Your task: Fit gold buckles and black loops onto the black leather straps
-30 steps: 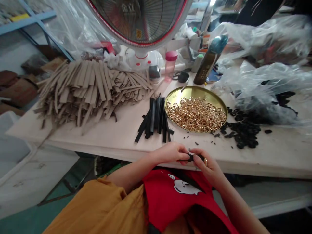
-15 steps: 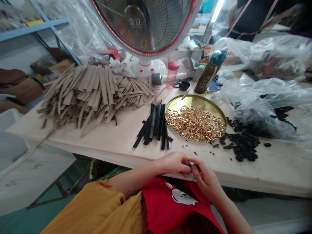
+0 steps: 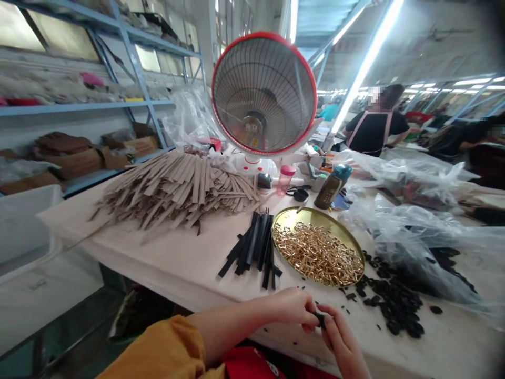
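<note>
At the table's near edge my left hand (image 3: 294,308) and my right hand (image 3: 339,339) meet, both pinching a small black piece (image 3: 320,319) between their fingertips. Just beyond them lies a bundle of black strips (image 3: 254,248). To its right sits a round gold tray (image 3: 290,220) heaped with small gold metal buckles (image 3: 319,255). A scatter of small black pieces (image 3: 389,300) lies right of the tray.
A big pile of tan strips (image 3: 177,189) covers the table's far left. A red-rimmed fan (image 3: 263,95), a pink cup (image 3: 284,180) and a dark bottle (image 3: 332,187) stand behind. Clear plastic bags (image 3: 426,231) lie at the right. Other people stand at the far benches.
The camera has tilted up, so the hands now sit lower in the picture and the room shows. Both hands stay together on the small black piece.
</note>
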Tool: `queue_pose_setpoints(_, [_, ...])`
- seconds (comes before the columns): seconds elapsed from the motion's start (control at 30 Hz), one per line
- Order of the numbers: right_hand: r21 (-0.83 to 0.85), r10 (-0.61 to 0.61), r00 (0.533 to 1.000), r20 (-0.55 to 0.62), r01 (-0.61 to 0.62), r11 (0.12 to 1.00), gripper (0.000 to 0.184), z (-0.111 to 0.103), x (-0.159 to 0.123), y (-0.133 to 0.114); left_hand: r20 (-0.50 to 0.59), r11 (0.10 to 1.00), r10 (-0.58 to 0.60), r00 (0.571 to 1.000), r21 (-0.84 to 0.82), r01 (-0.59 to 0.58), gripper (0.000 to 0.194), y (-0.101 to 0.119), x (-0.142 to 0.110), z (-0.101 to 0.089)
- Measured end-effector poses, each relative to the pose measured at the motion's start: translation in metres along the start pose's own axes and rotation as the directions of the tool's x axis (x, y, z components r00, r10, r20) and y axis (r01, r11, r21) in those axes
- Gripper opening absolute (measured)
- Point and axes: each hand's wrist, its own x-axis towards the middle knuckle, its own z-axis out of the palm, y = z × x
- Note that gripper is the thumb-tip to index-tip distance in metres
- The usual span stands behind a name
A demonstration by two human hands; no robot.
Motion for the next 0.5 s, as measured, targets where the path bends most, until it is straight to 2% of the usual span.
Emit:
queue_pose_setpoints(0.07, [-0.060,0.011,0.999,-0.034,-0.013,0.998,0.038,-0.003,0.011,0.005,-0.084,0.991,-0.011,0.996,0.128,0.022,0.022,-0.002,0.012,0.008])
queue_pose_setpoints(0.13, [-0.213,-0.022,0.996,-0.087,0.003,0.977,0.035,-0.010,0.024,0.009,-0.169,0.979,-0.012,0.986,0.201,0.047,0.029,-0.004,0.019,0.013])
queue_pose_setpoints(0.23, [-0.400,-0.021,0.990,-0.136,-0.036,0.916,0.035,-0.023,0.036,0.017,-0.301,0.941,0.058,0.952,0.334,0.048,0.031,-0.012,0.019,0.007])
queue_pose_setpoints(0.33, [-0.454,0.043,0.985,-0.168,-0.116,0.884,0.043,-0.033,0.041,0.029,-0.450,0.891,0.068,0.890,0.430,0.149,0.028,-0.034,0.013,-0.025])
queue_pose_setpoints(0.43, [-0.431,0.072,0.980,-0.186,-0.147,0.890,0.048,-0.039,0.045,0.038,-0.568,0.863,-0.023,0.823,0.405,0.304,0.026,-0.065,0.010,-0.075])
queue_pose_setpoints(0.5, [-0.411,0.030,0.984,-0.176,-0.101,0.906,0.046,-0.039,0.050,0.038,-0.620,0.839,-0.077,0.781,0.382,0.387,0.025,-0.083,0.013,-0.112])
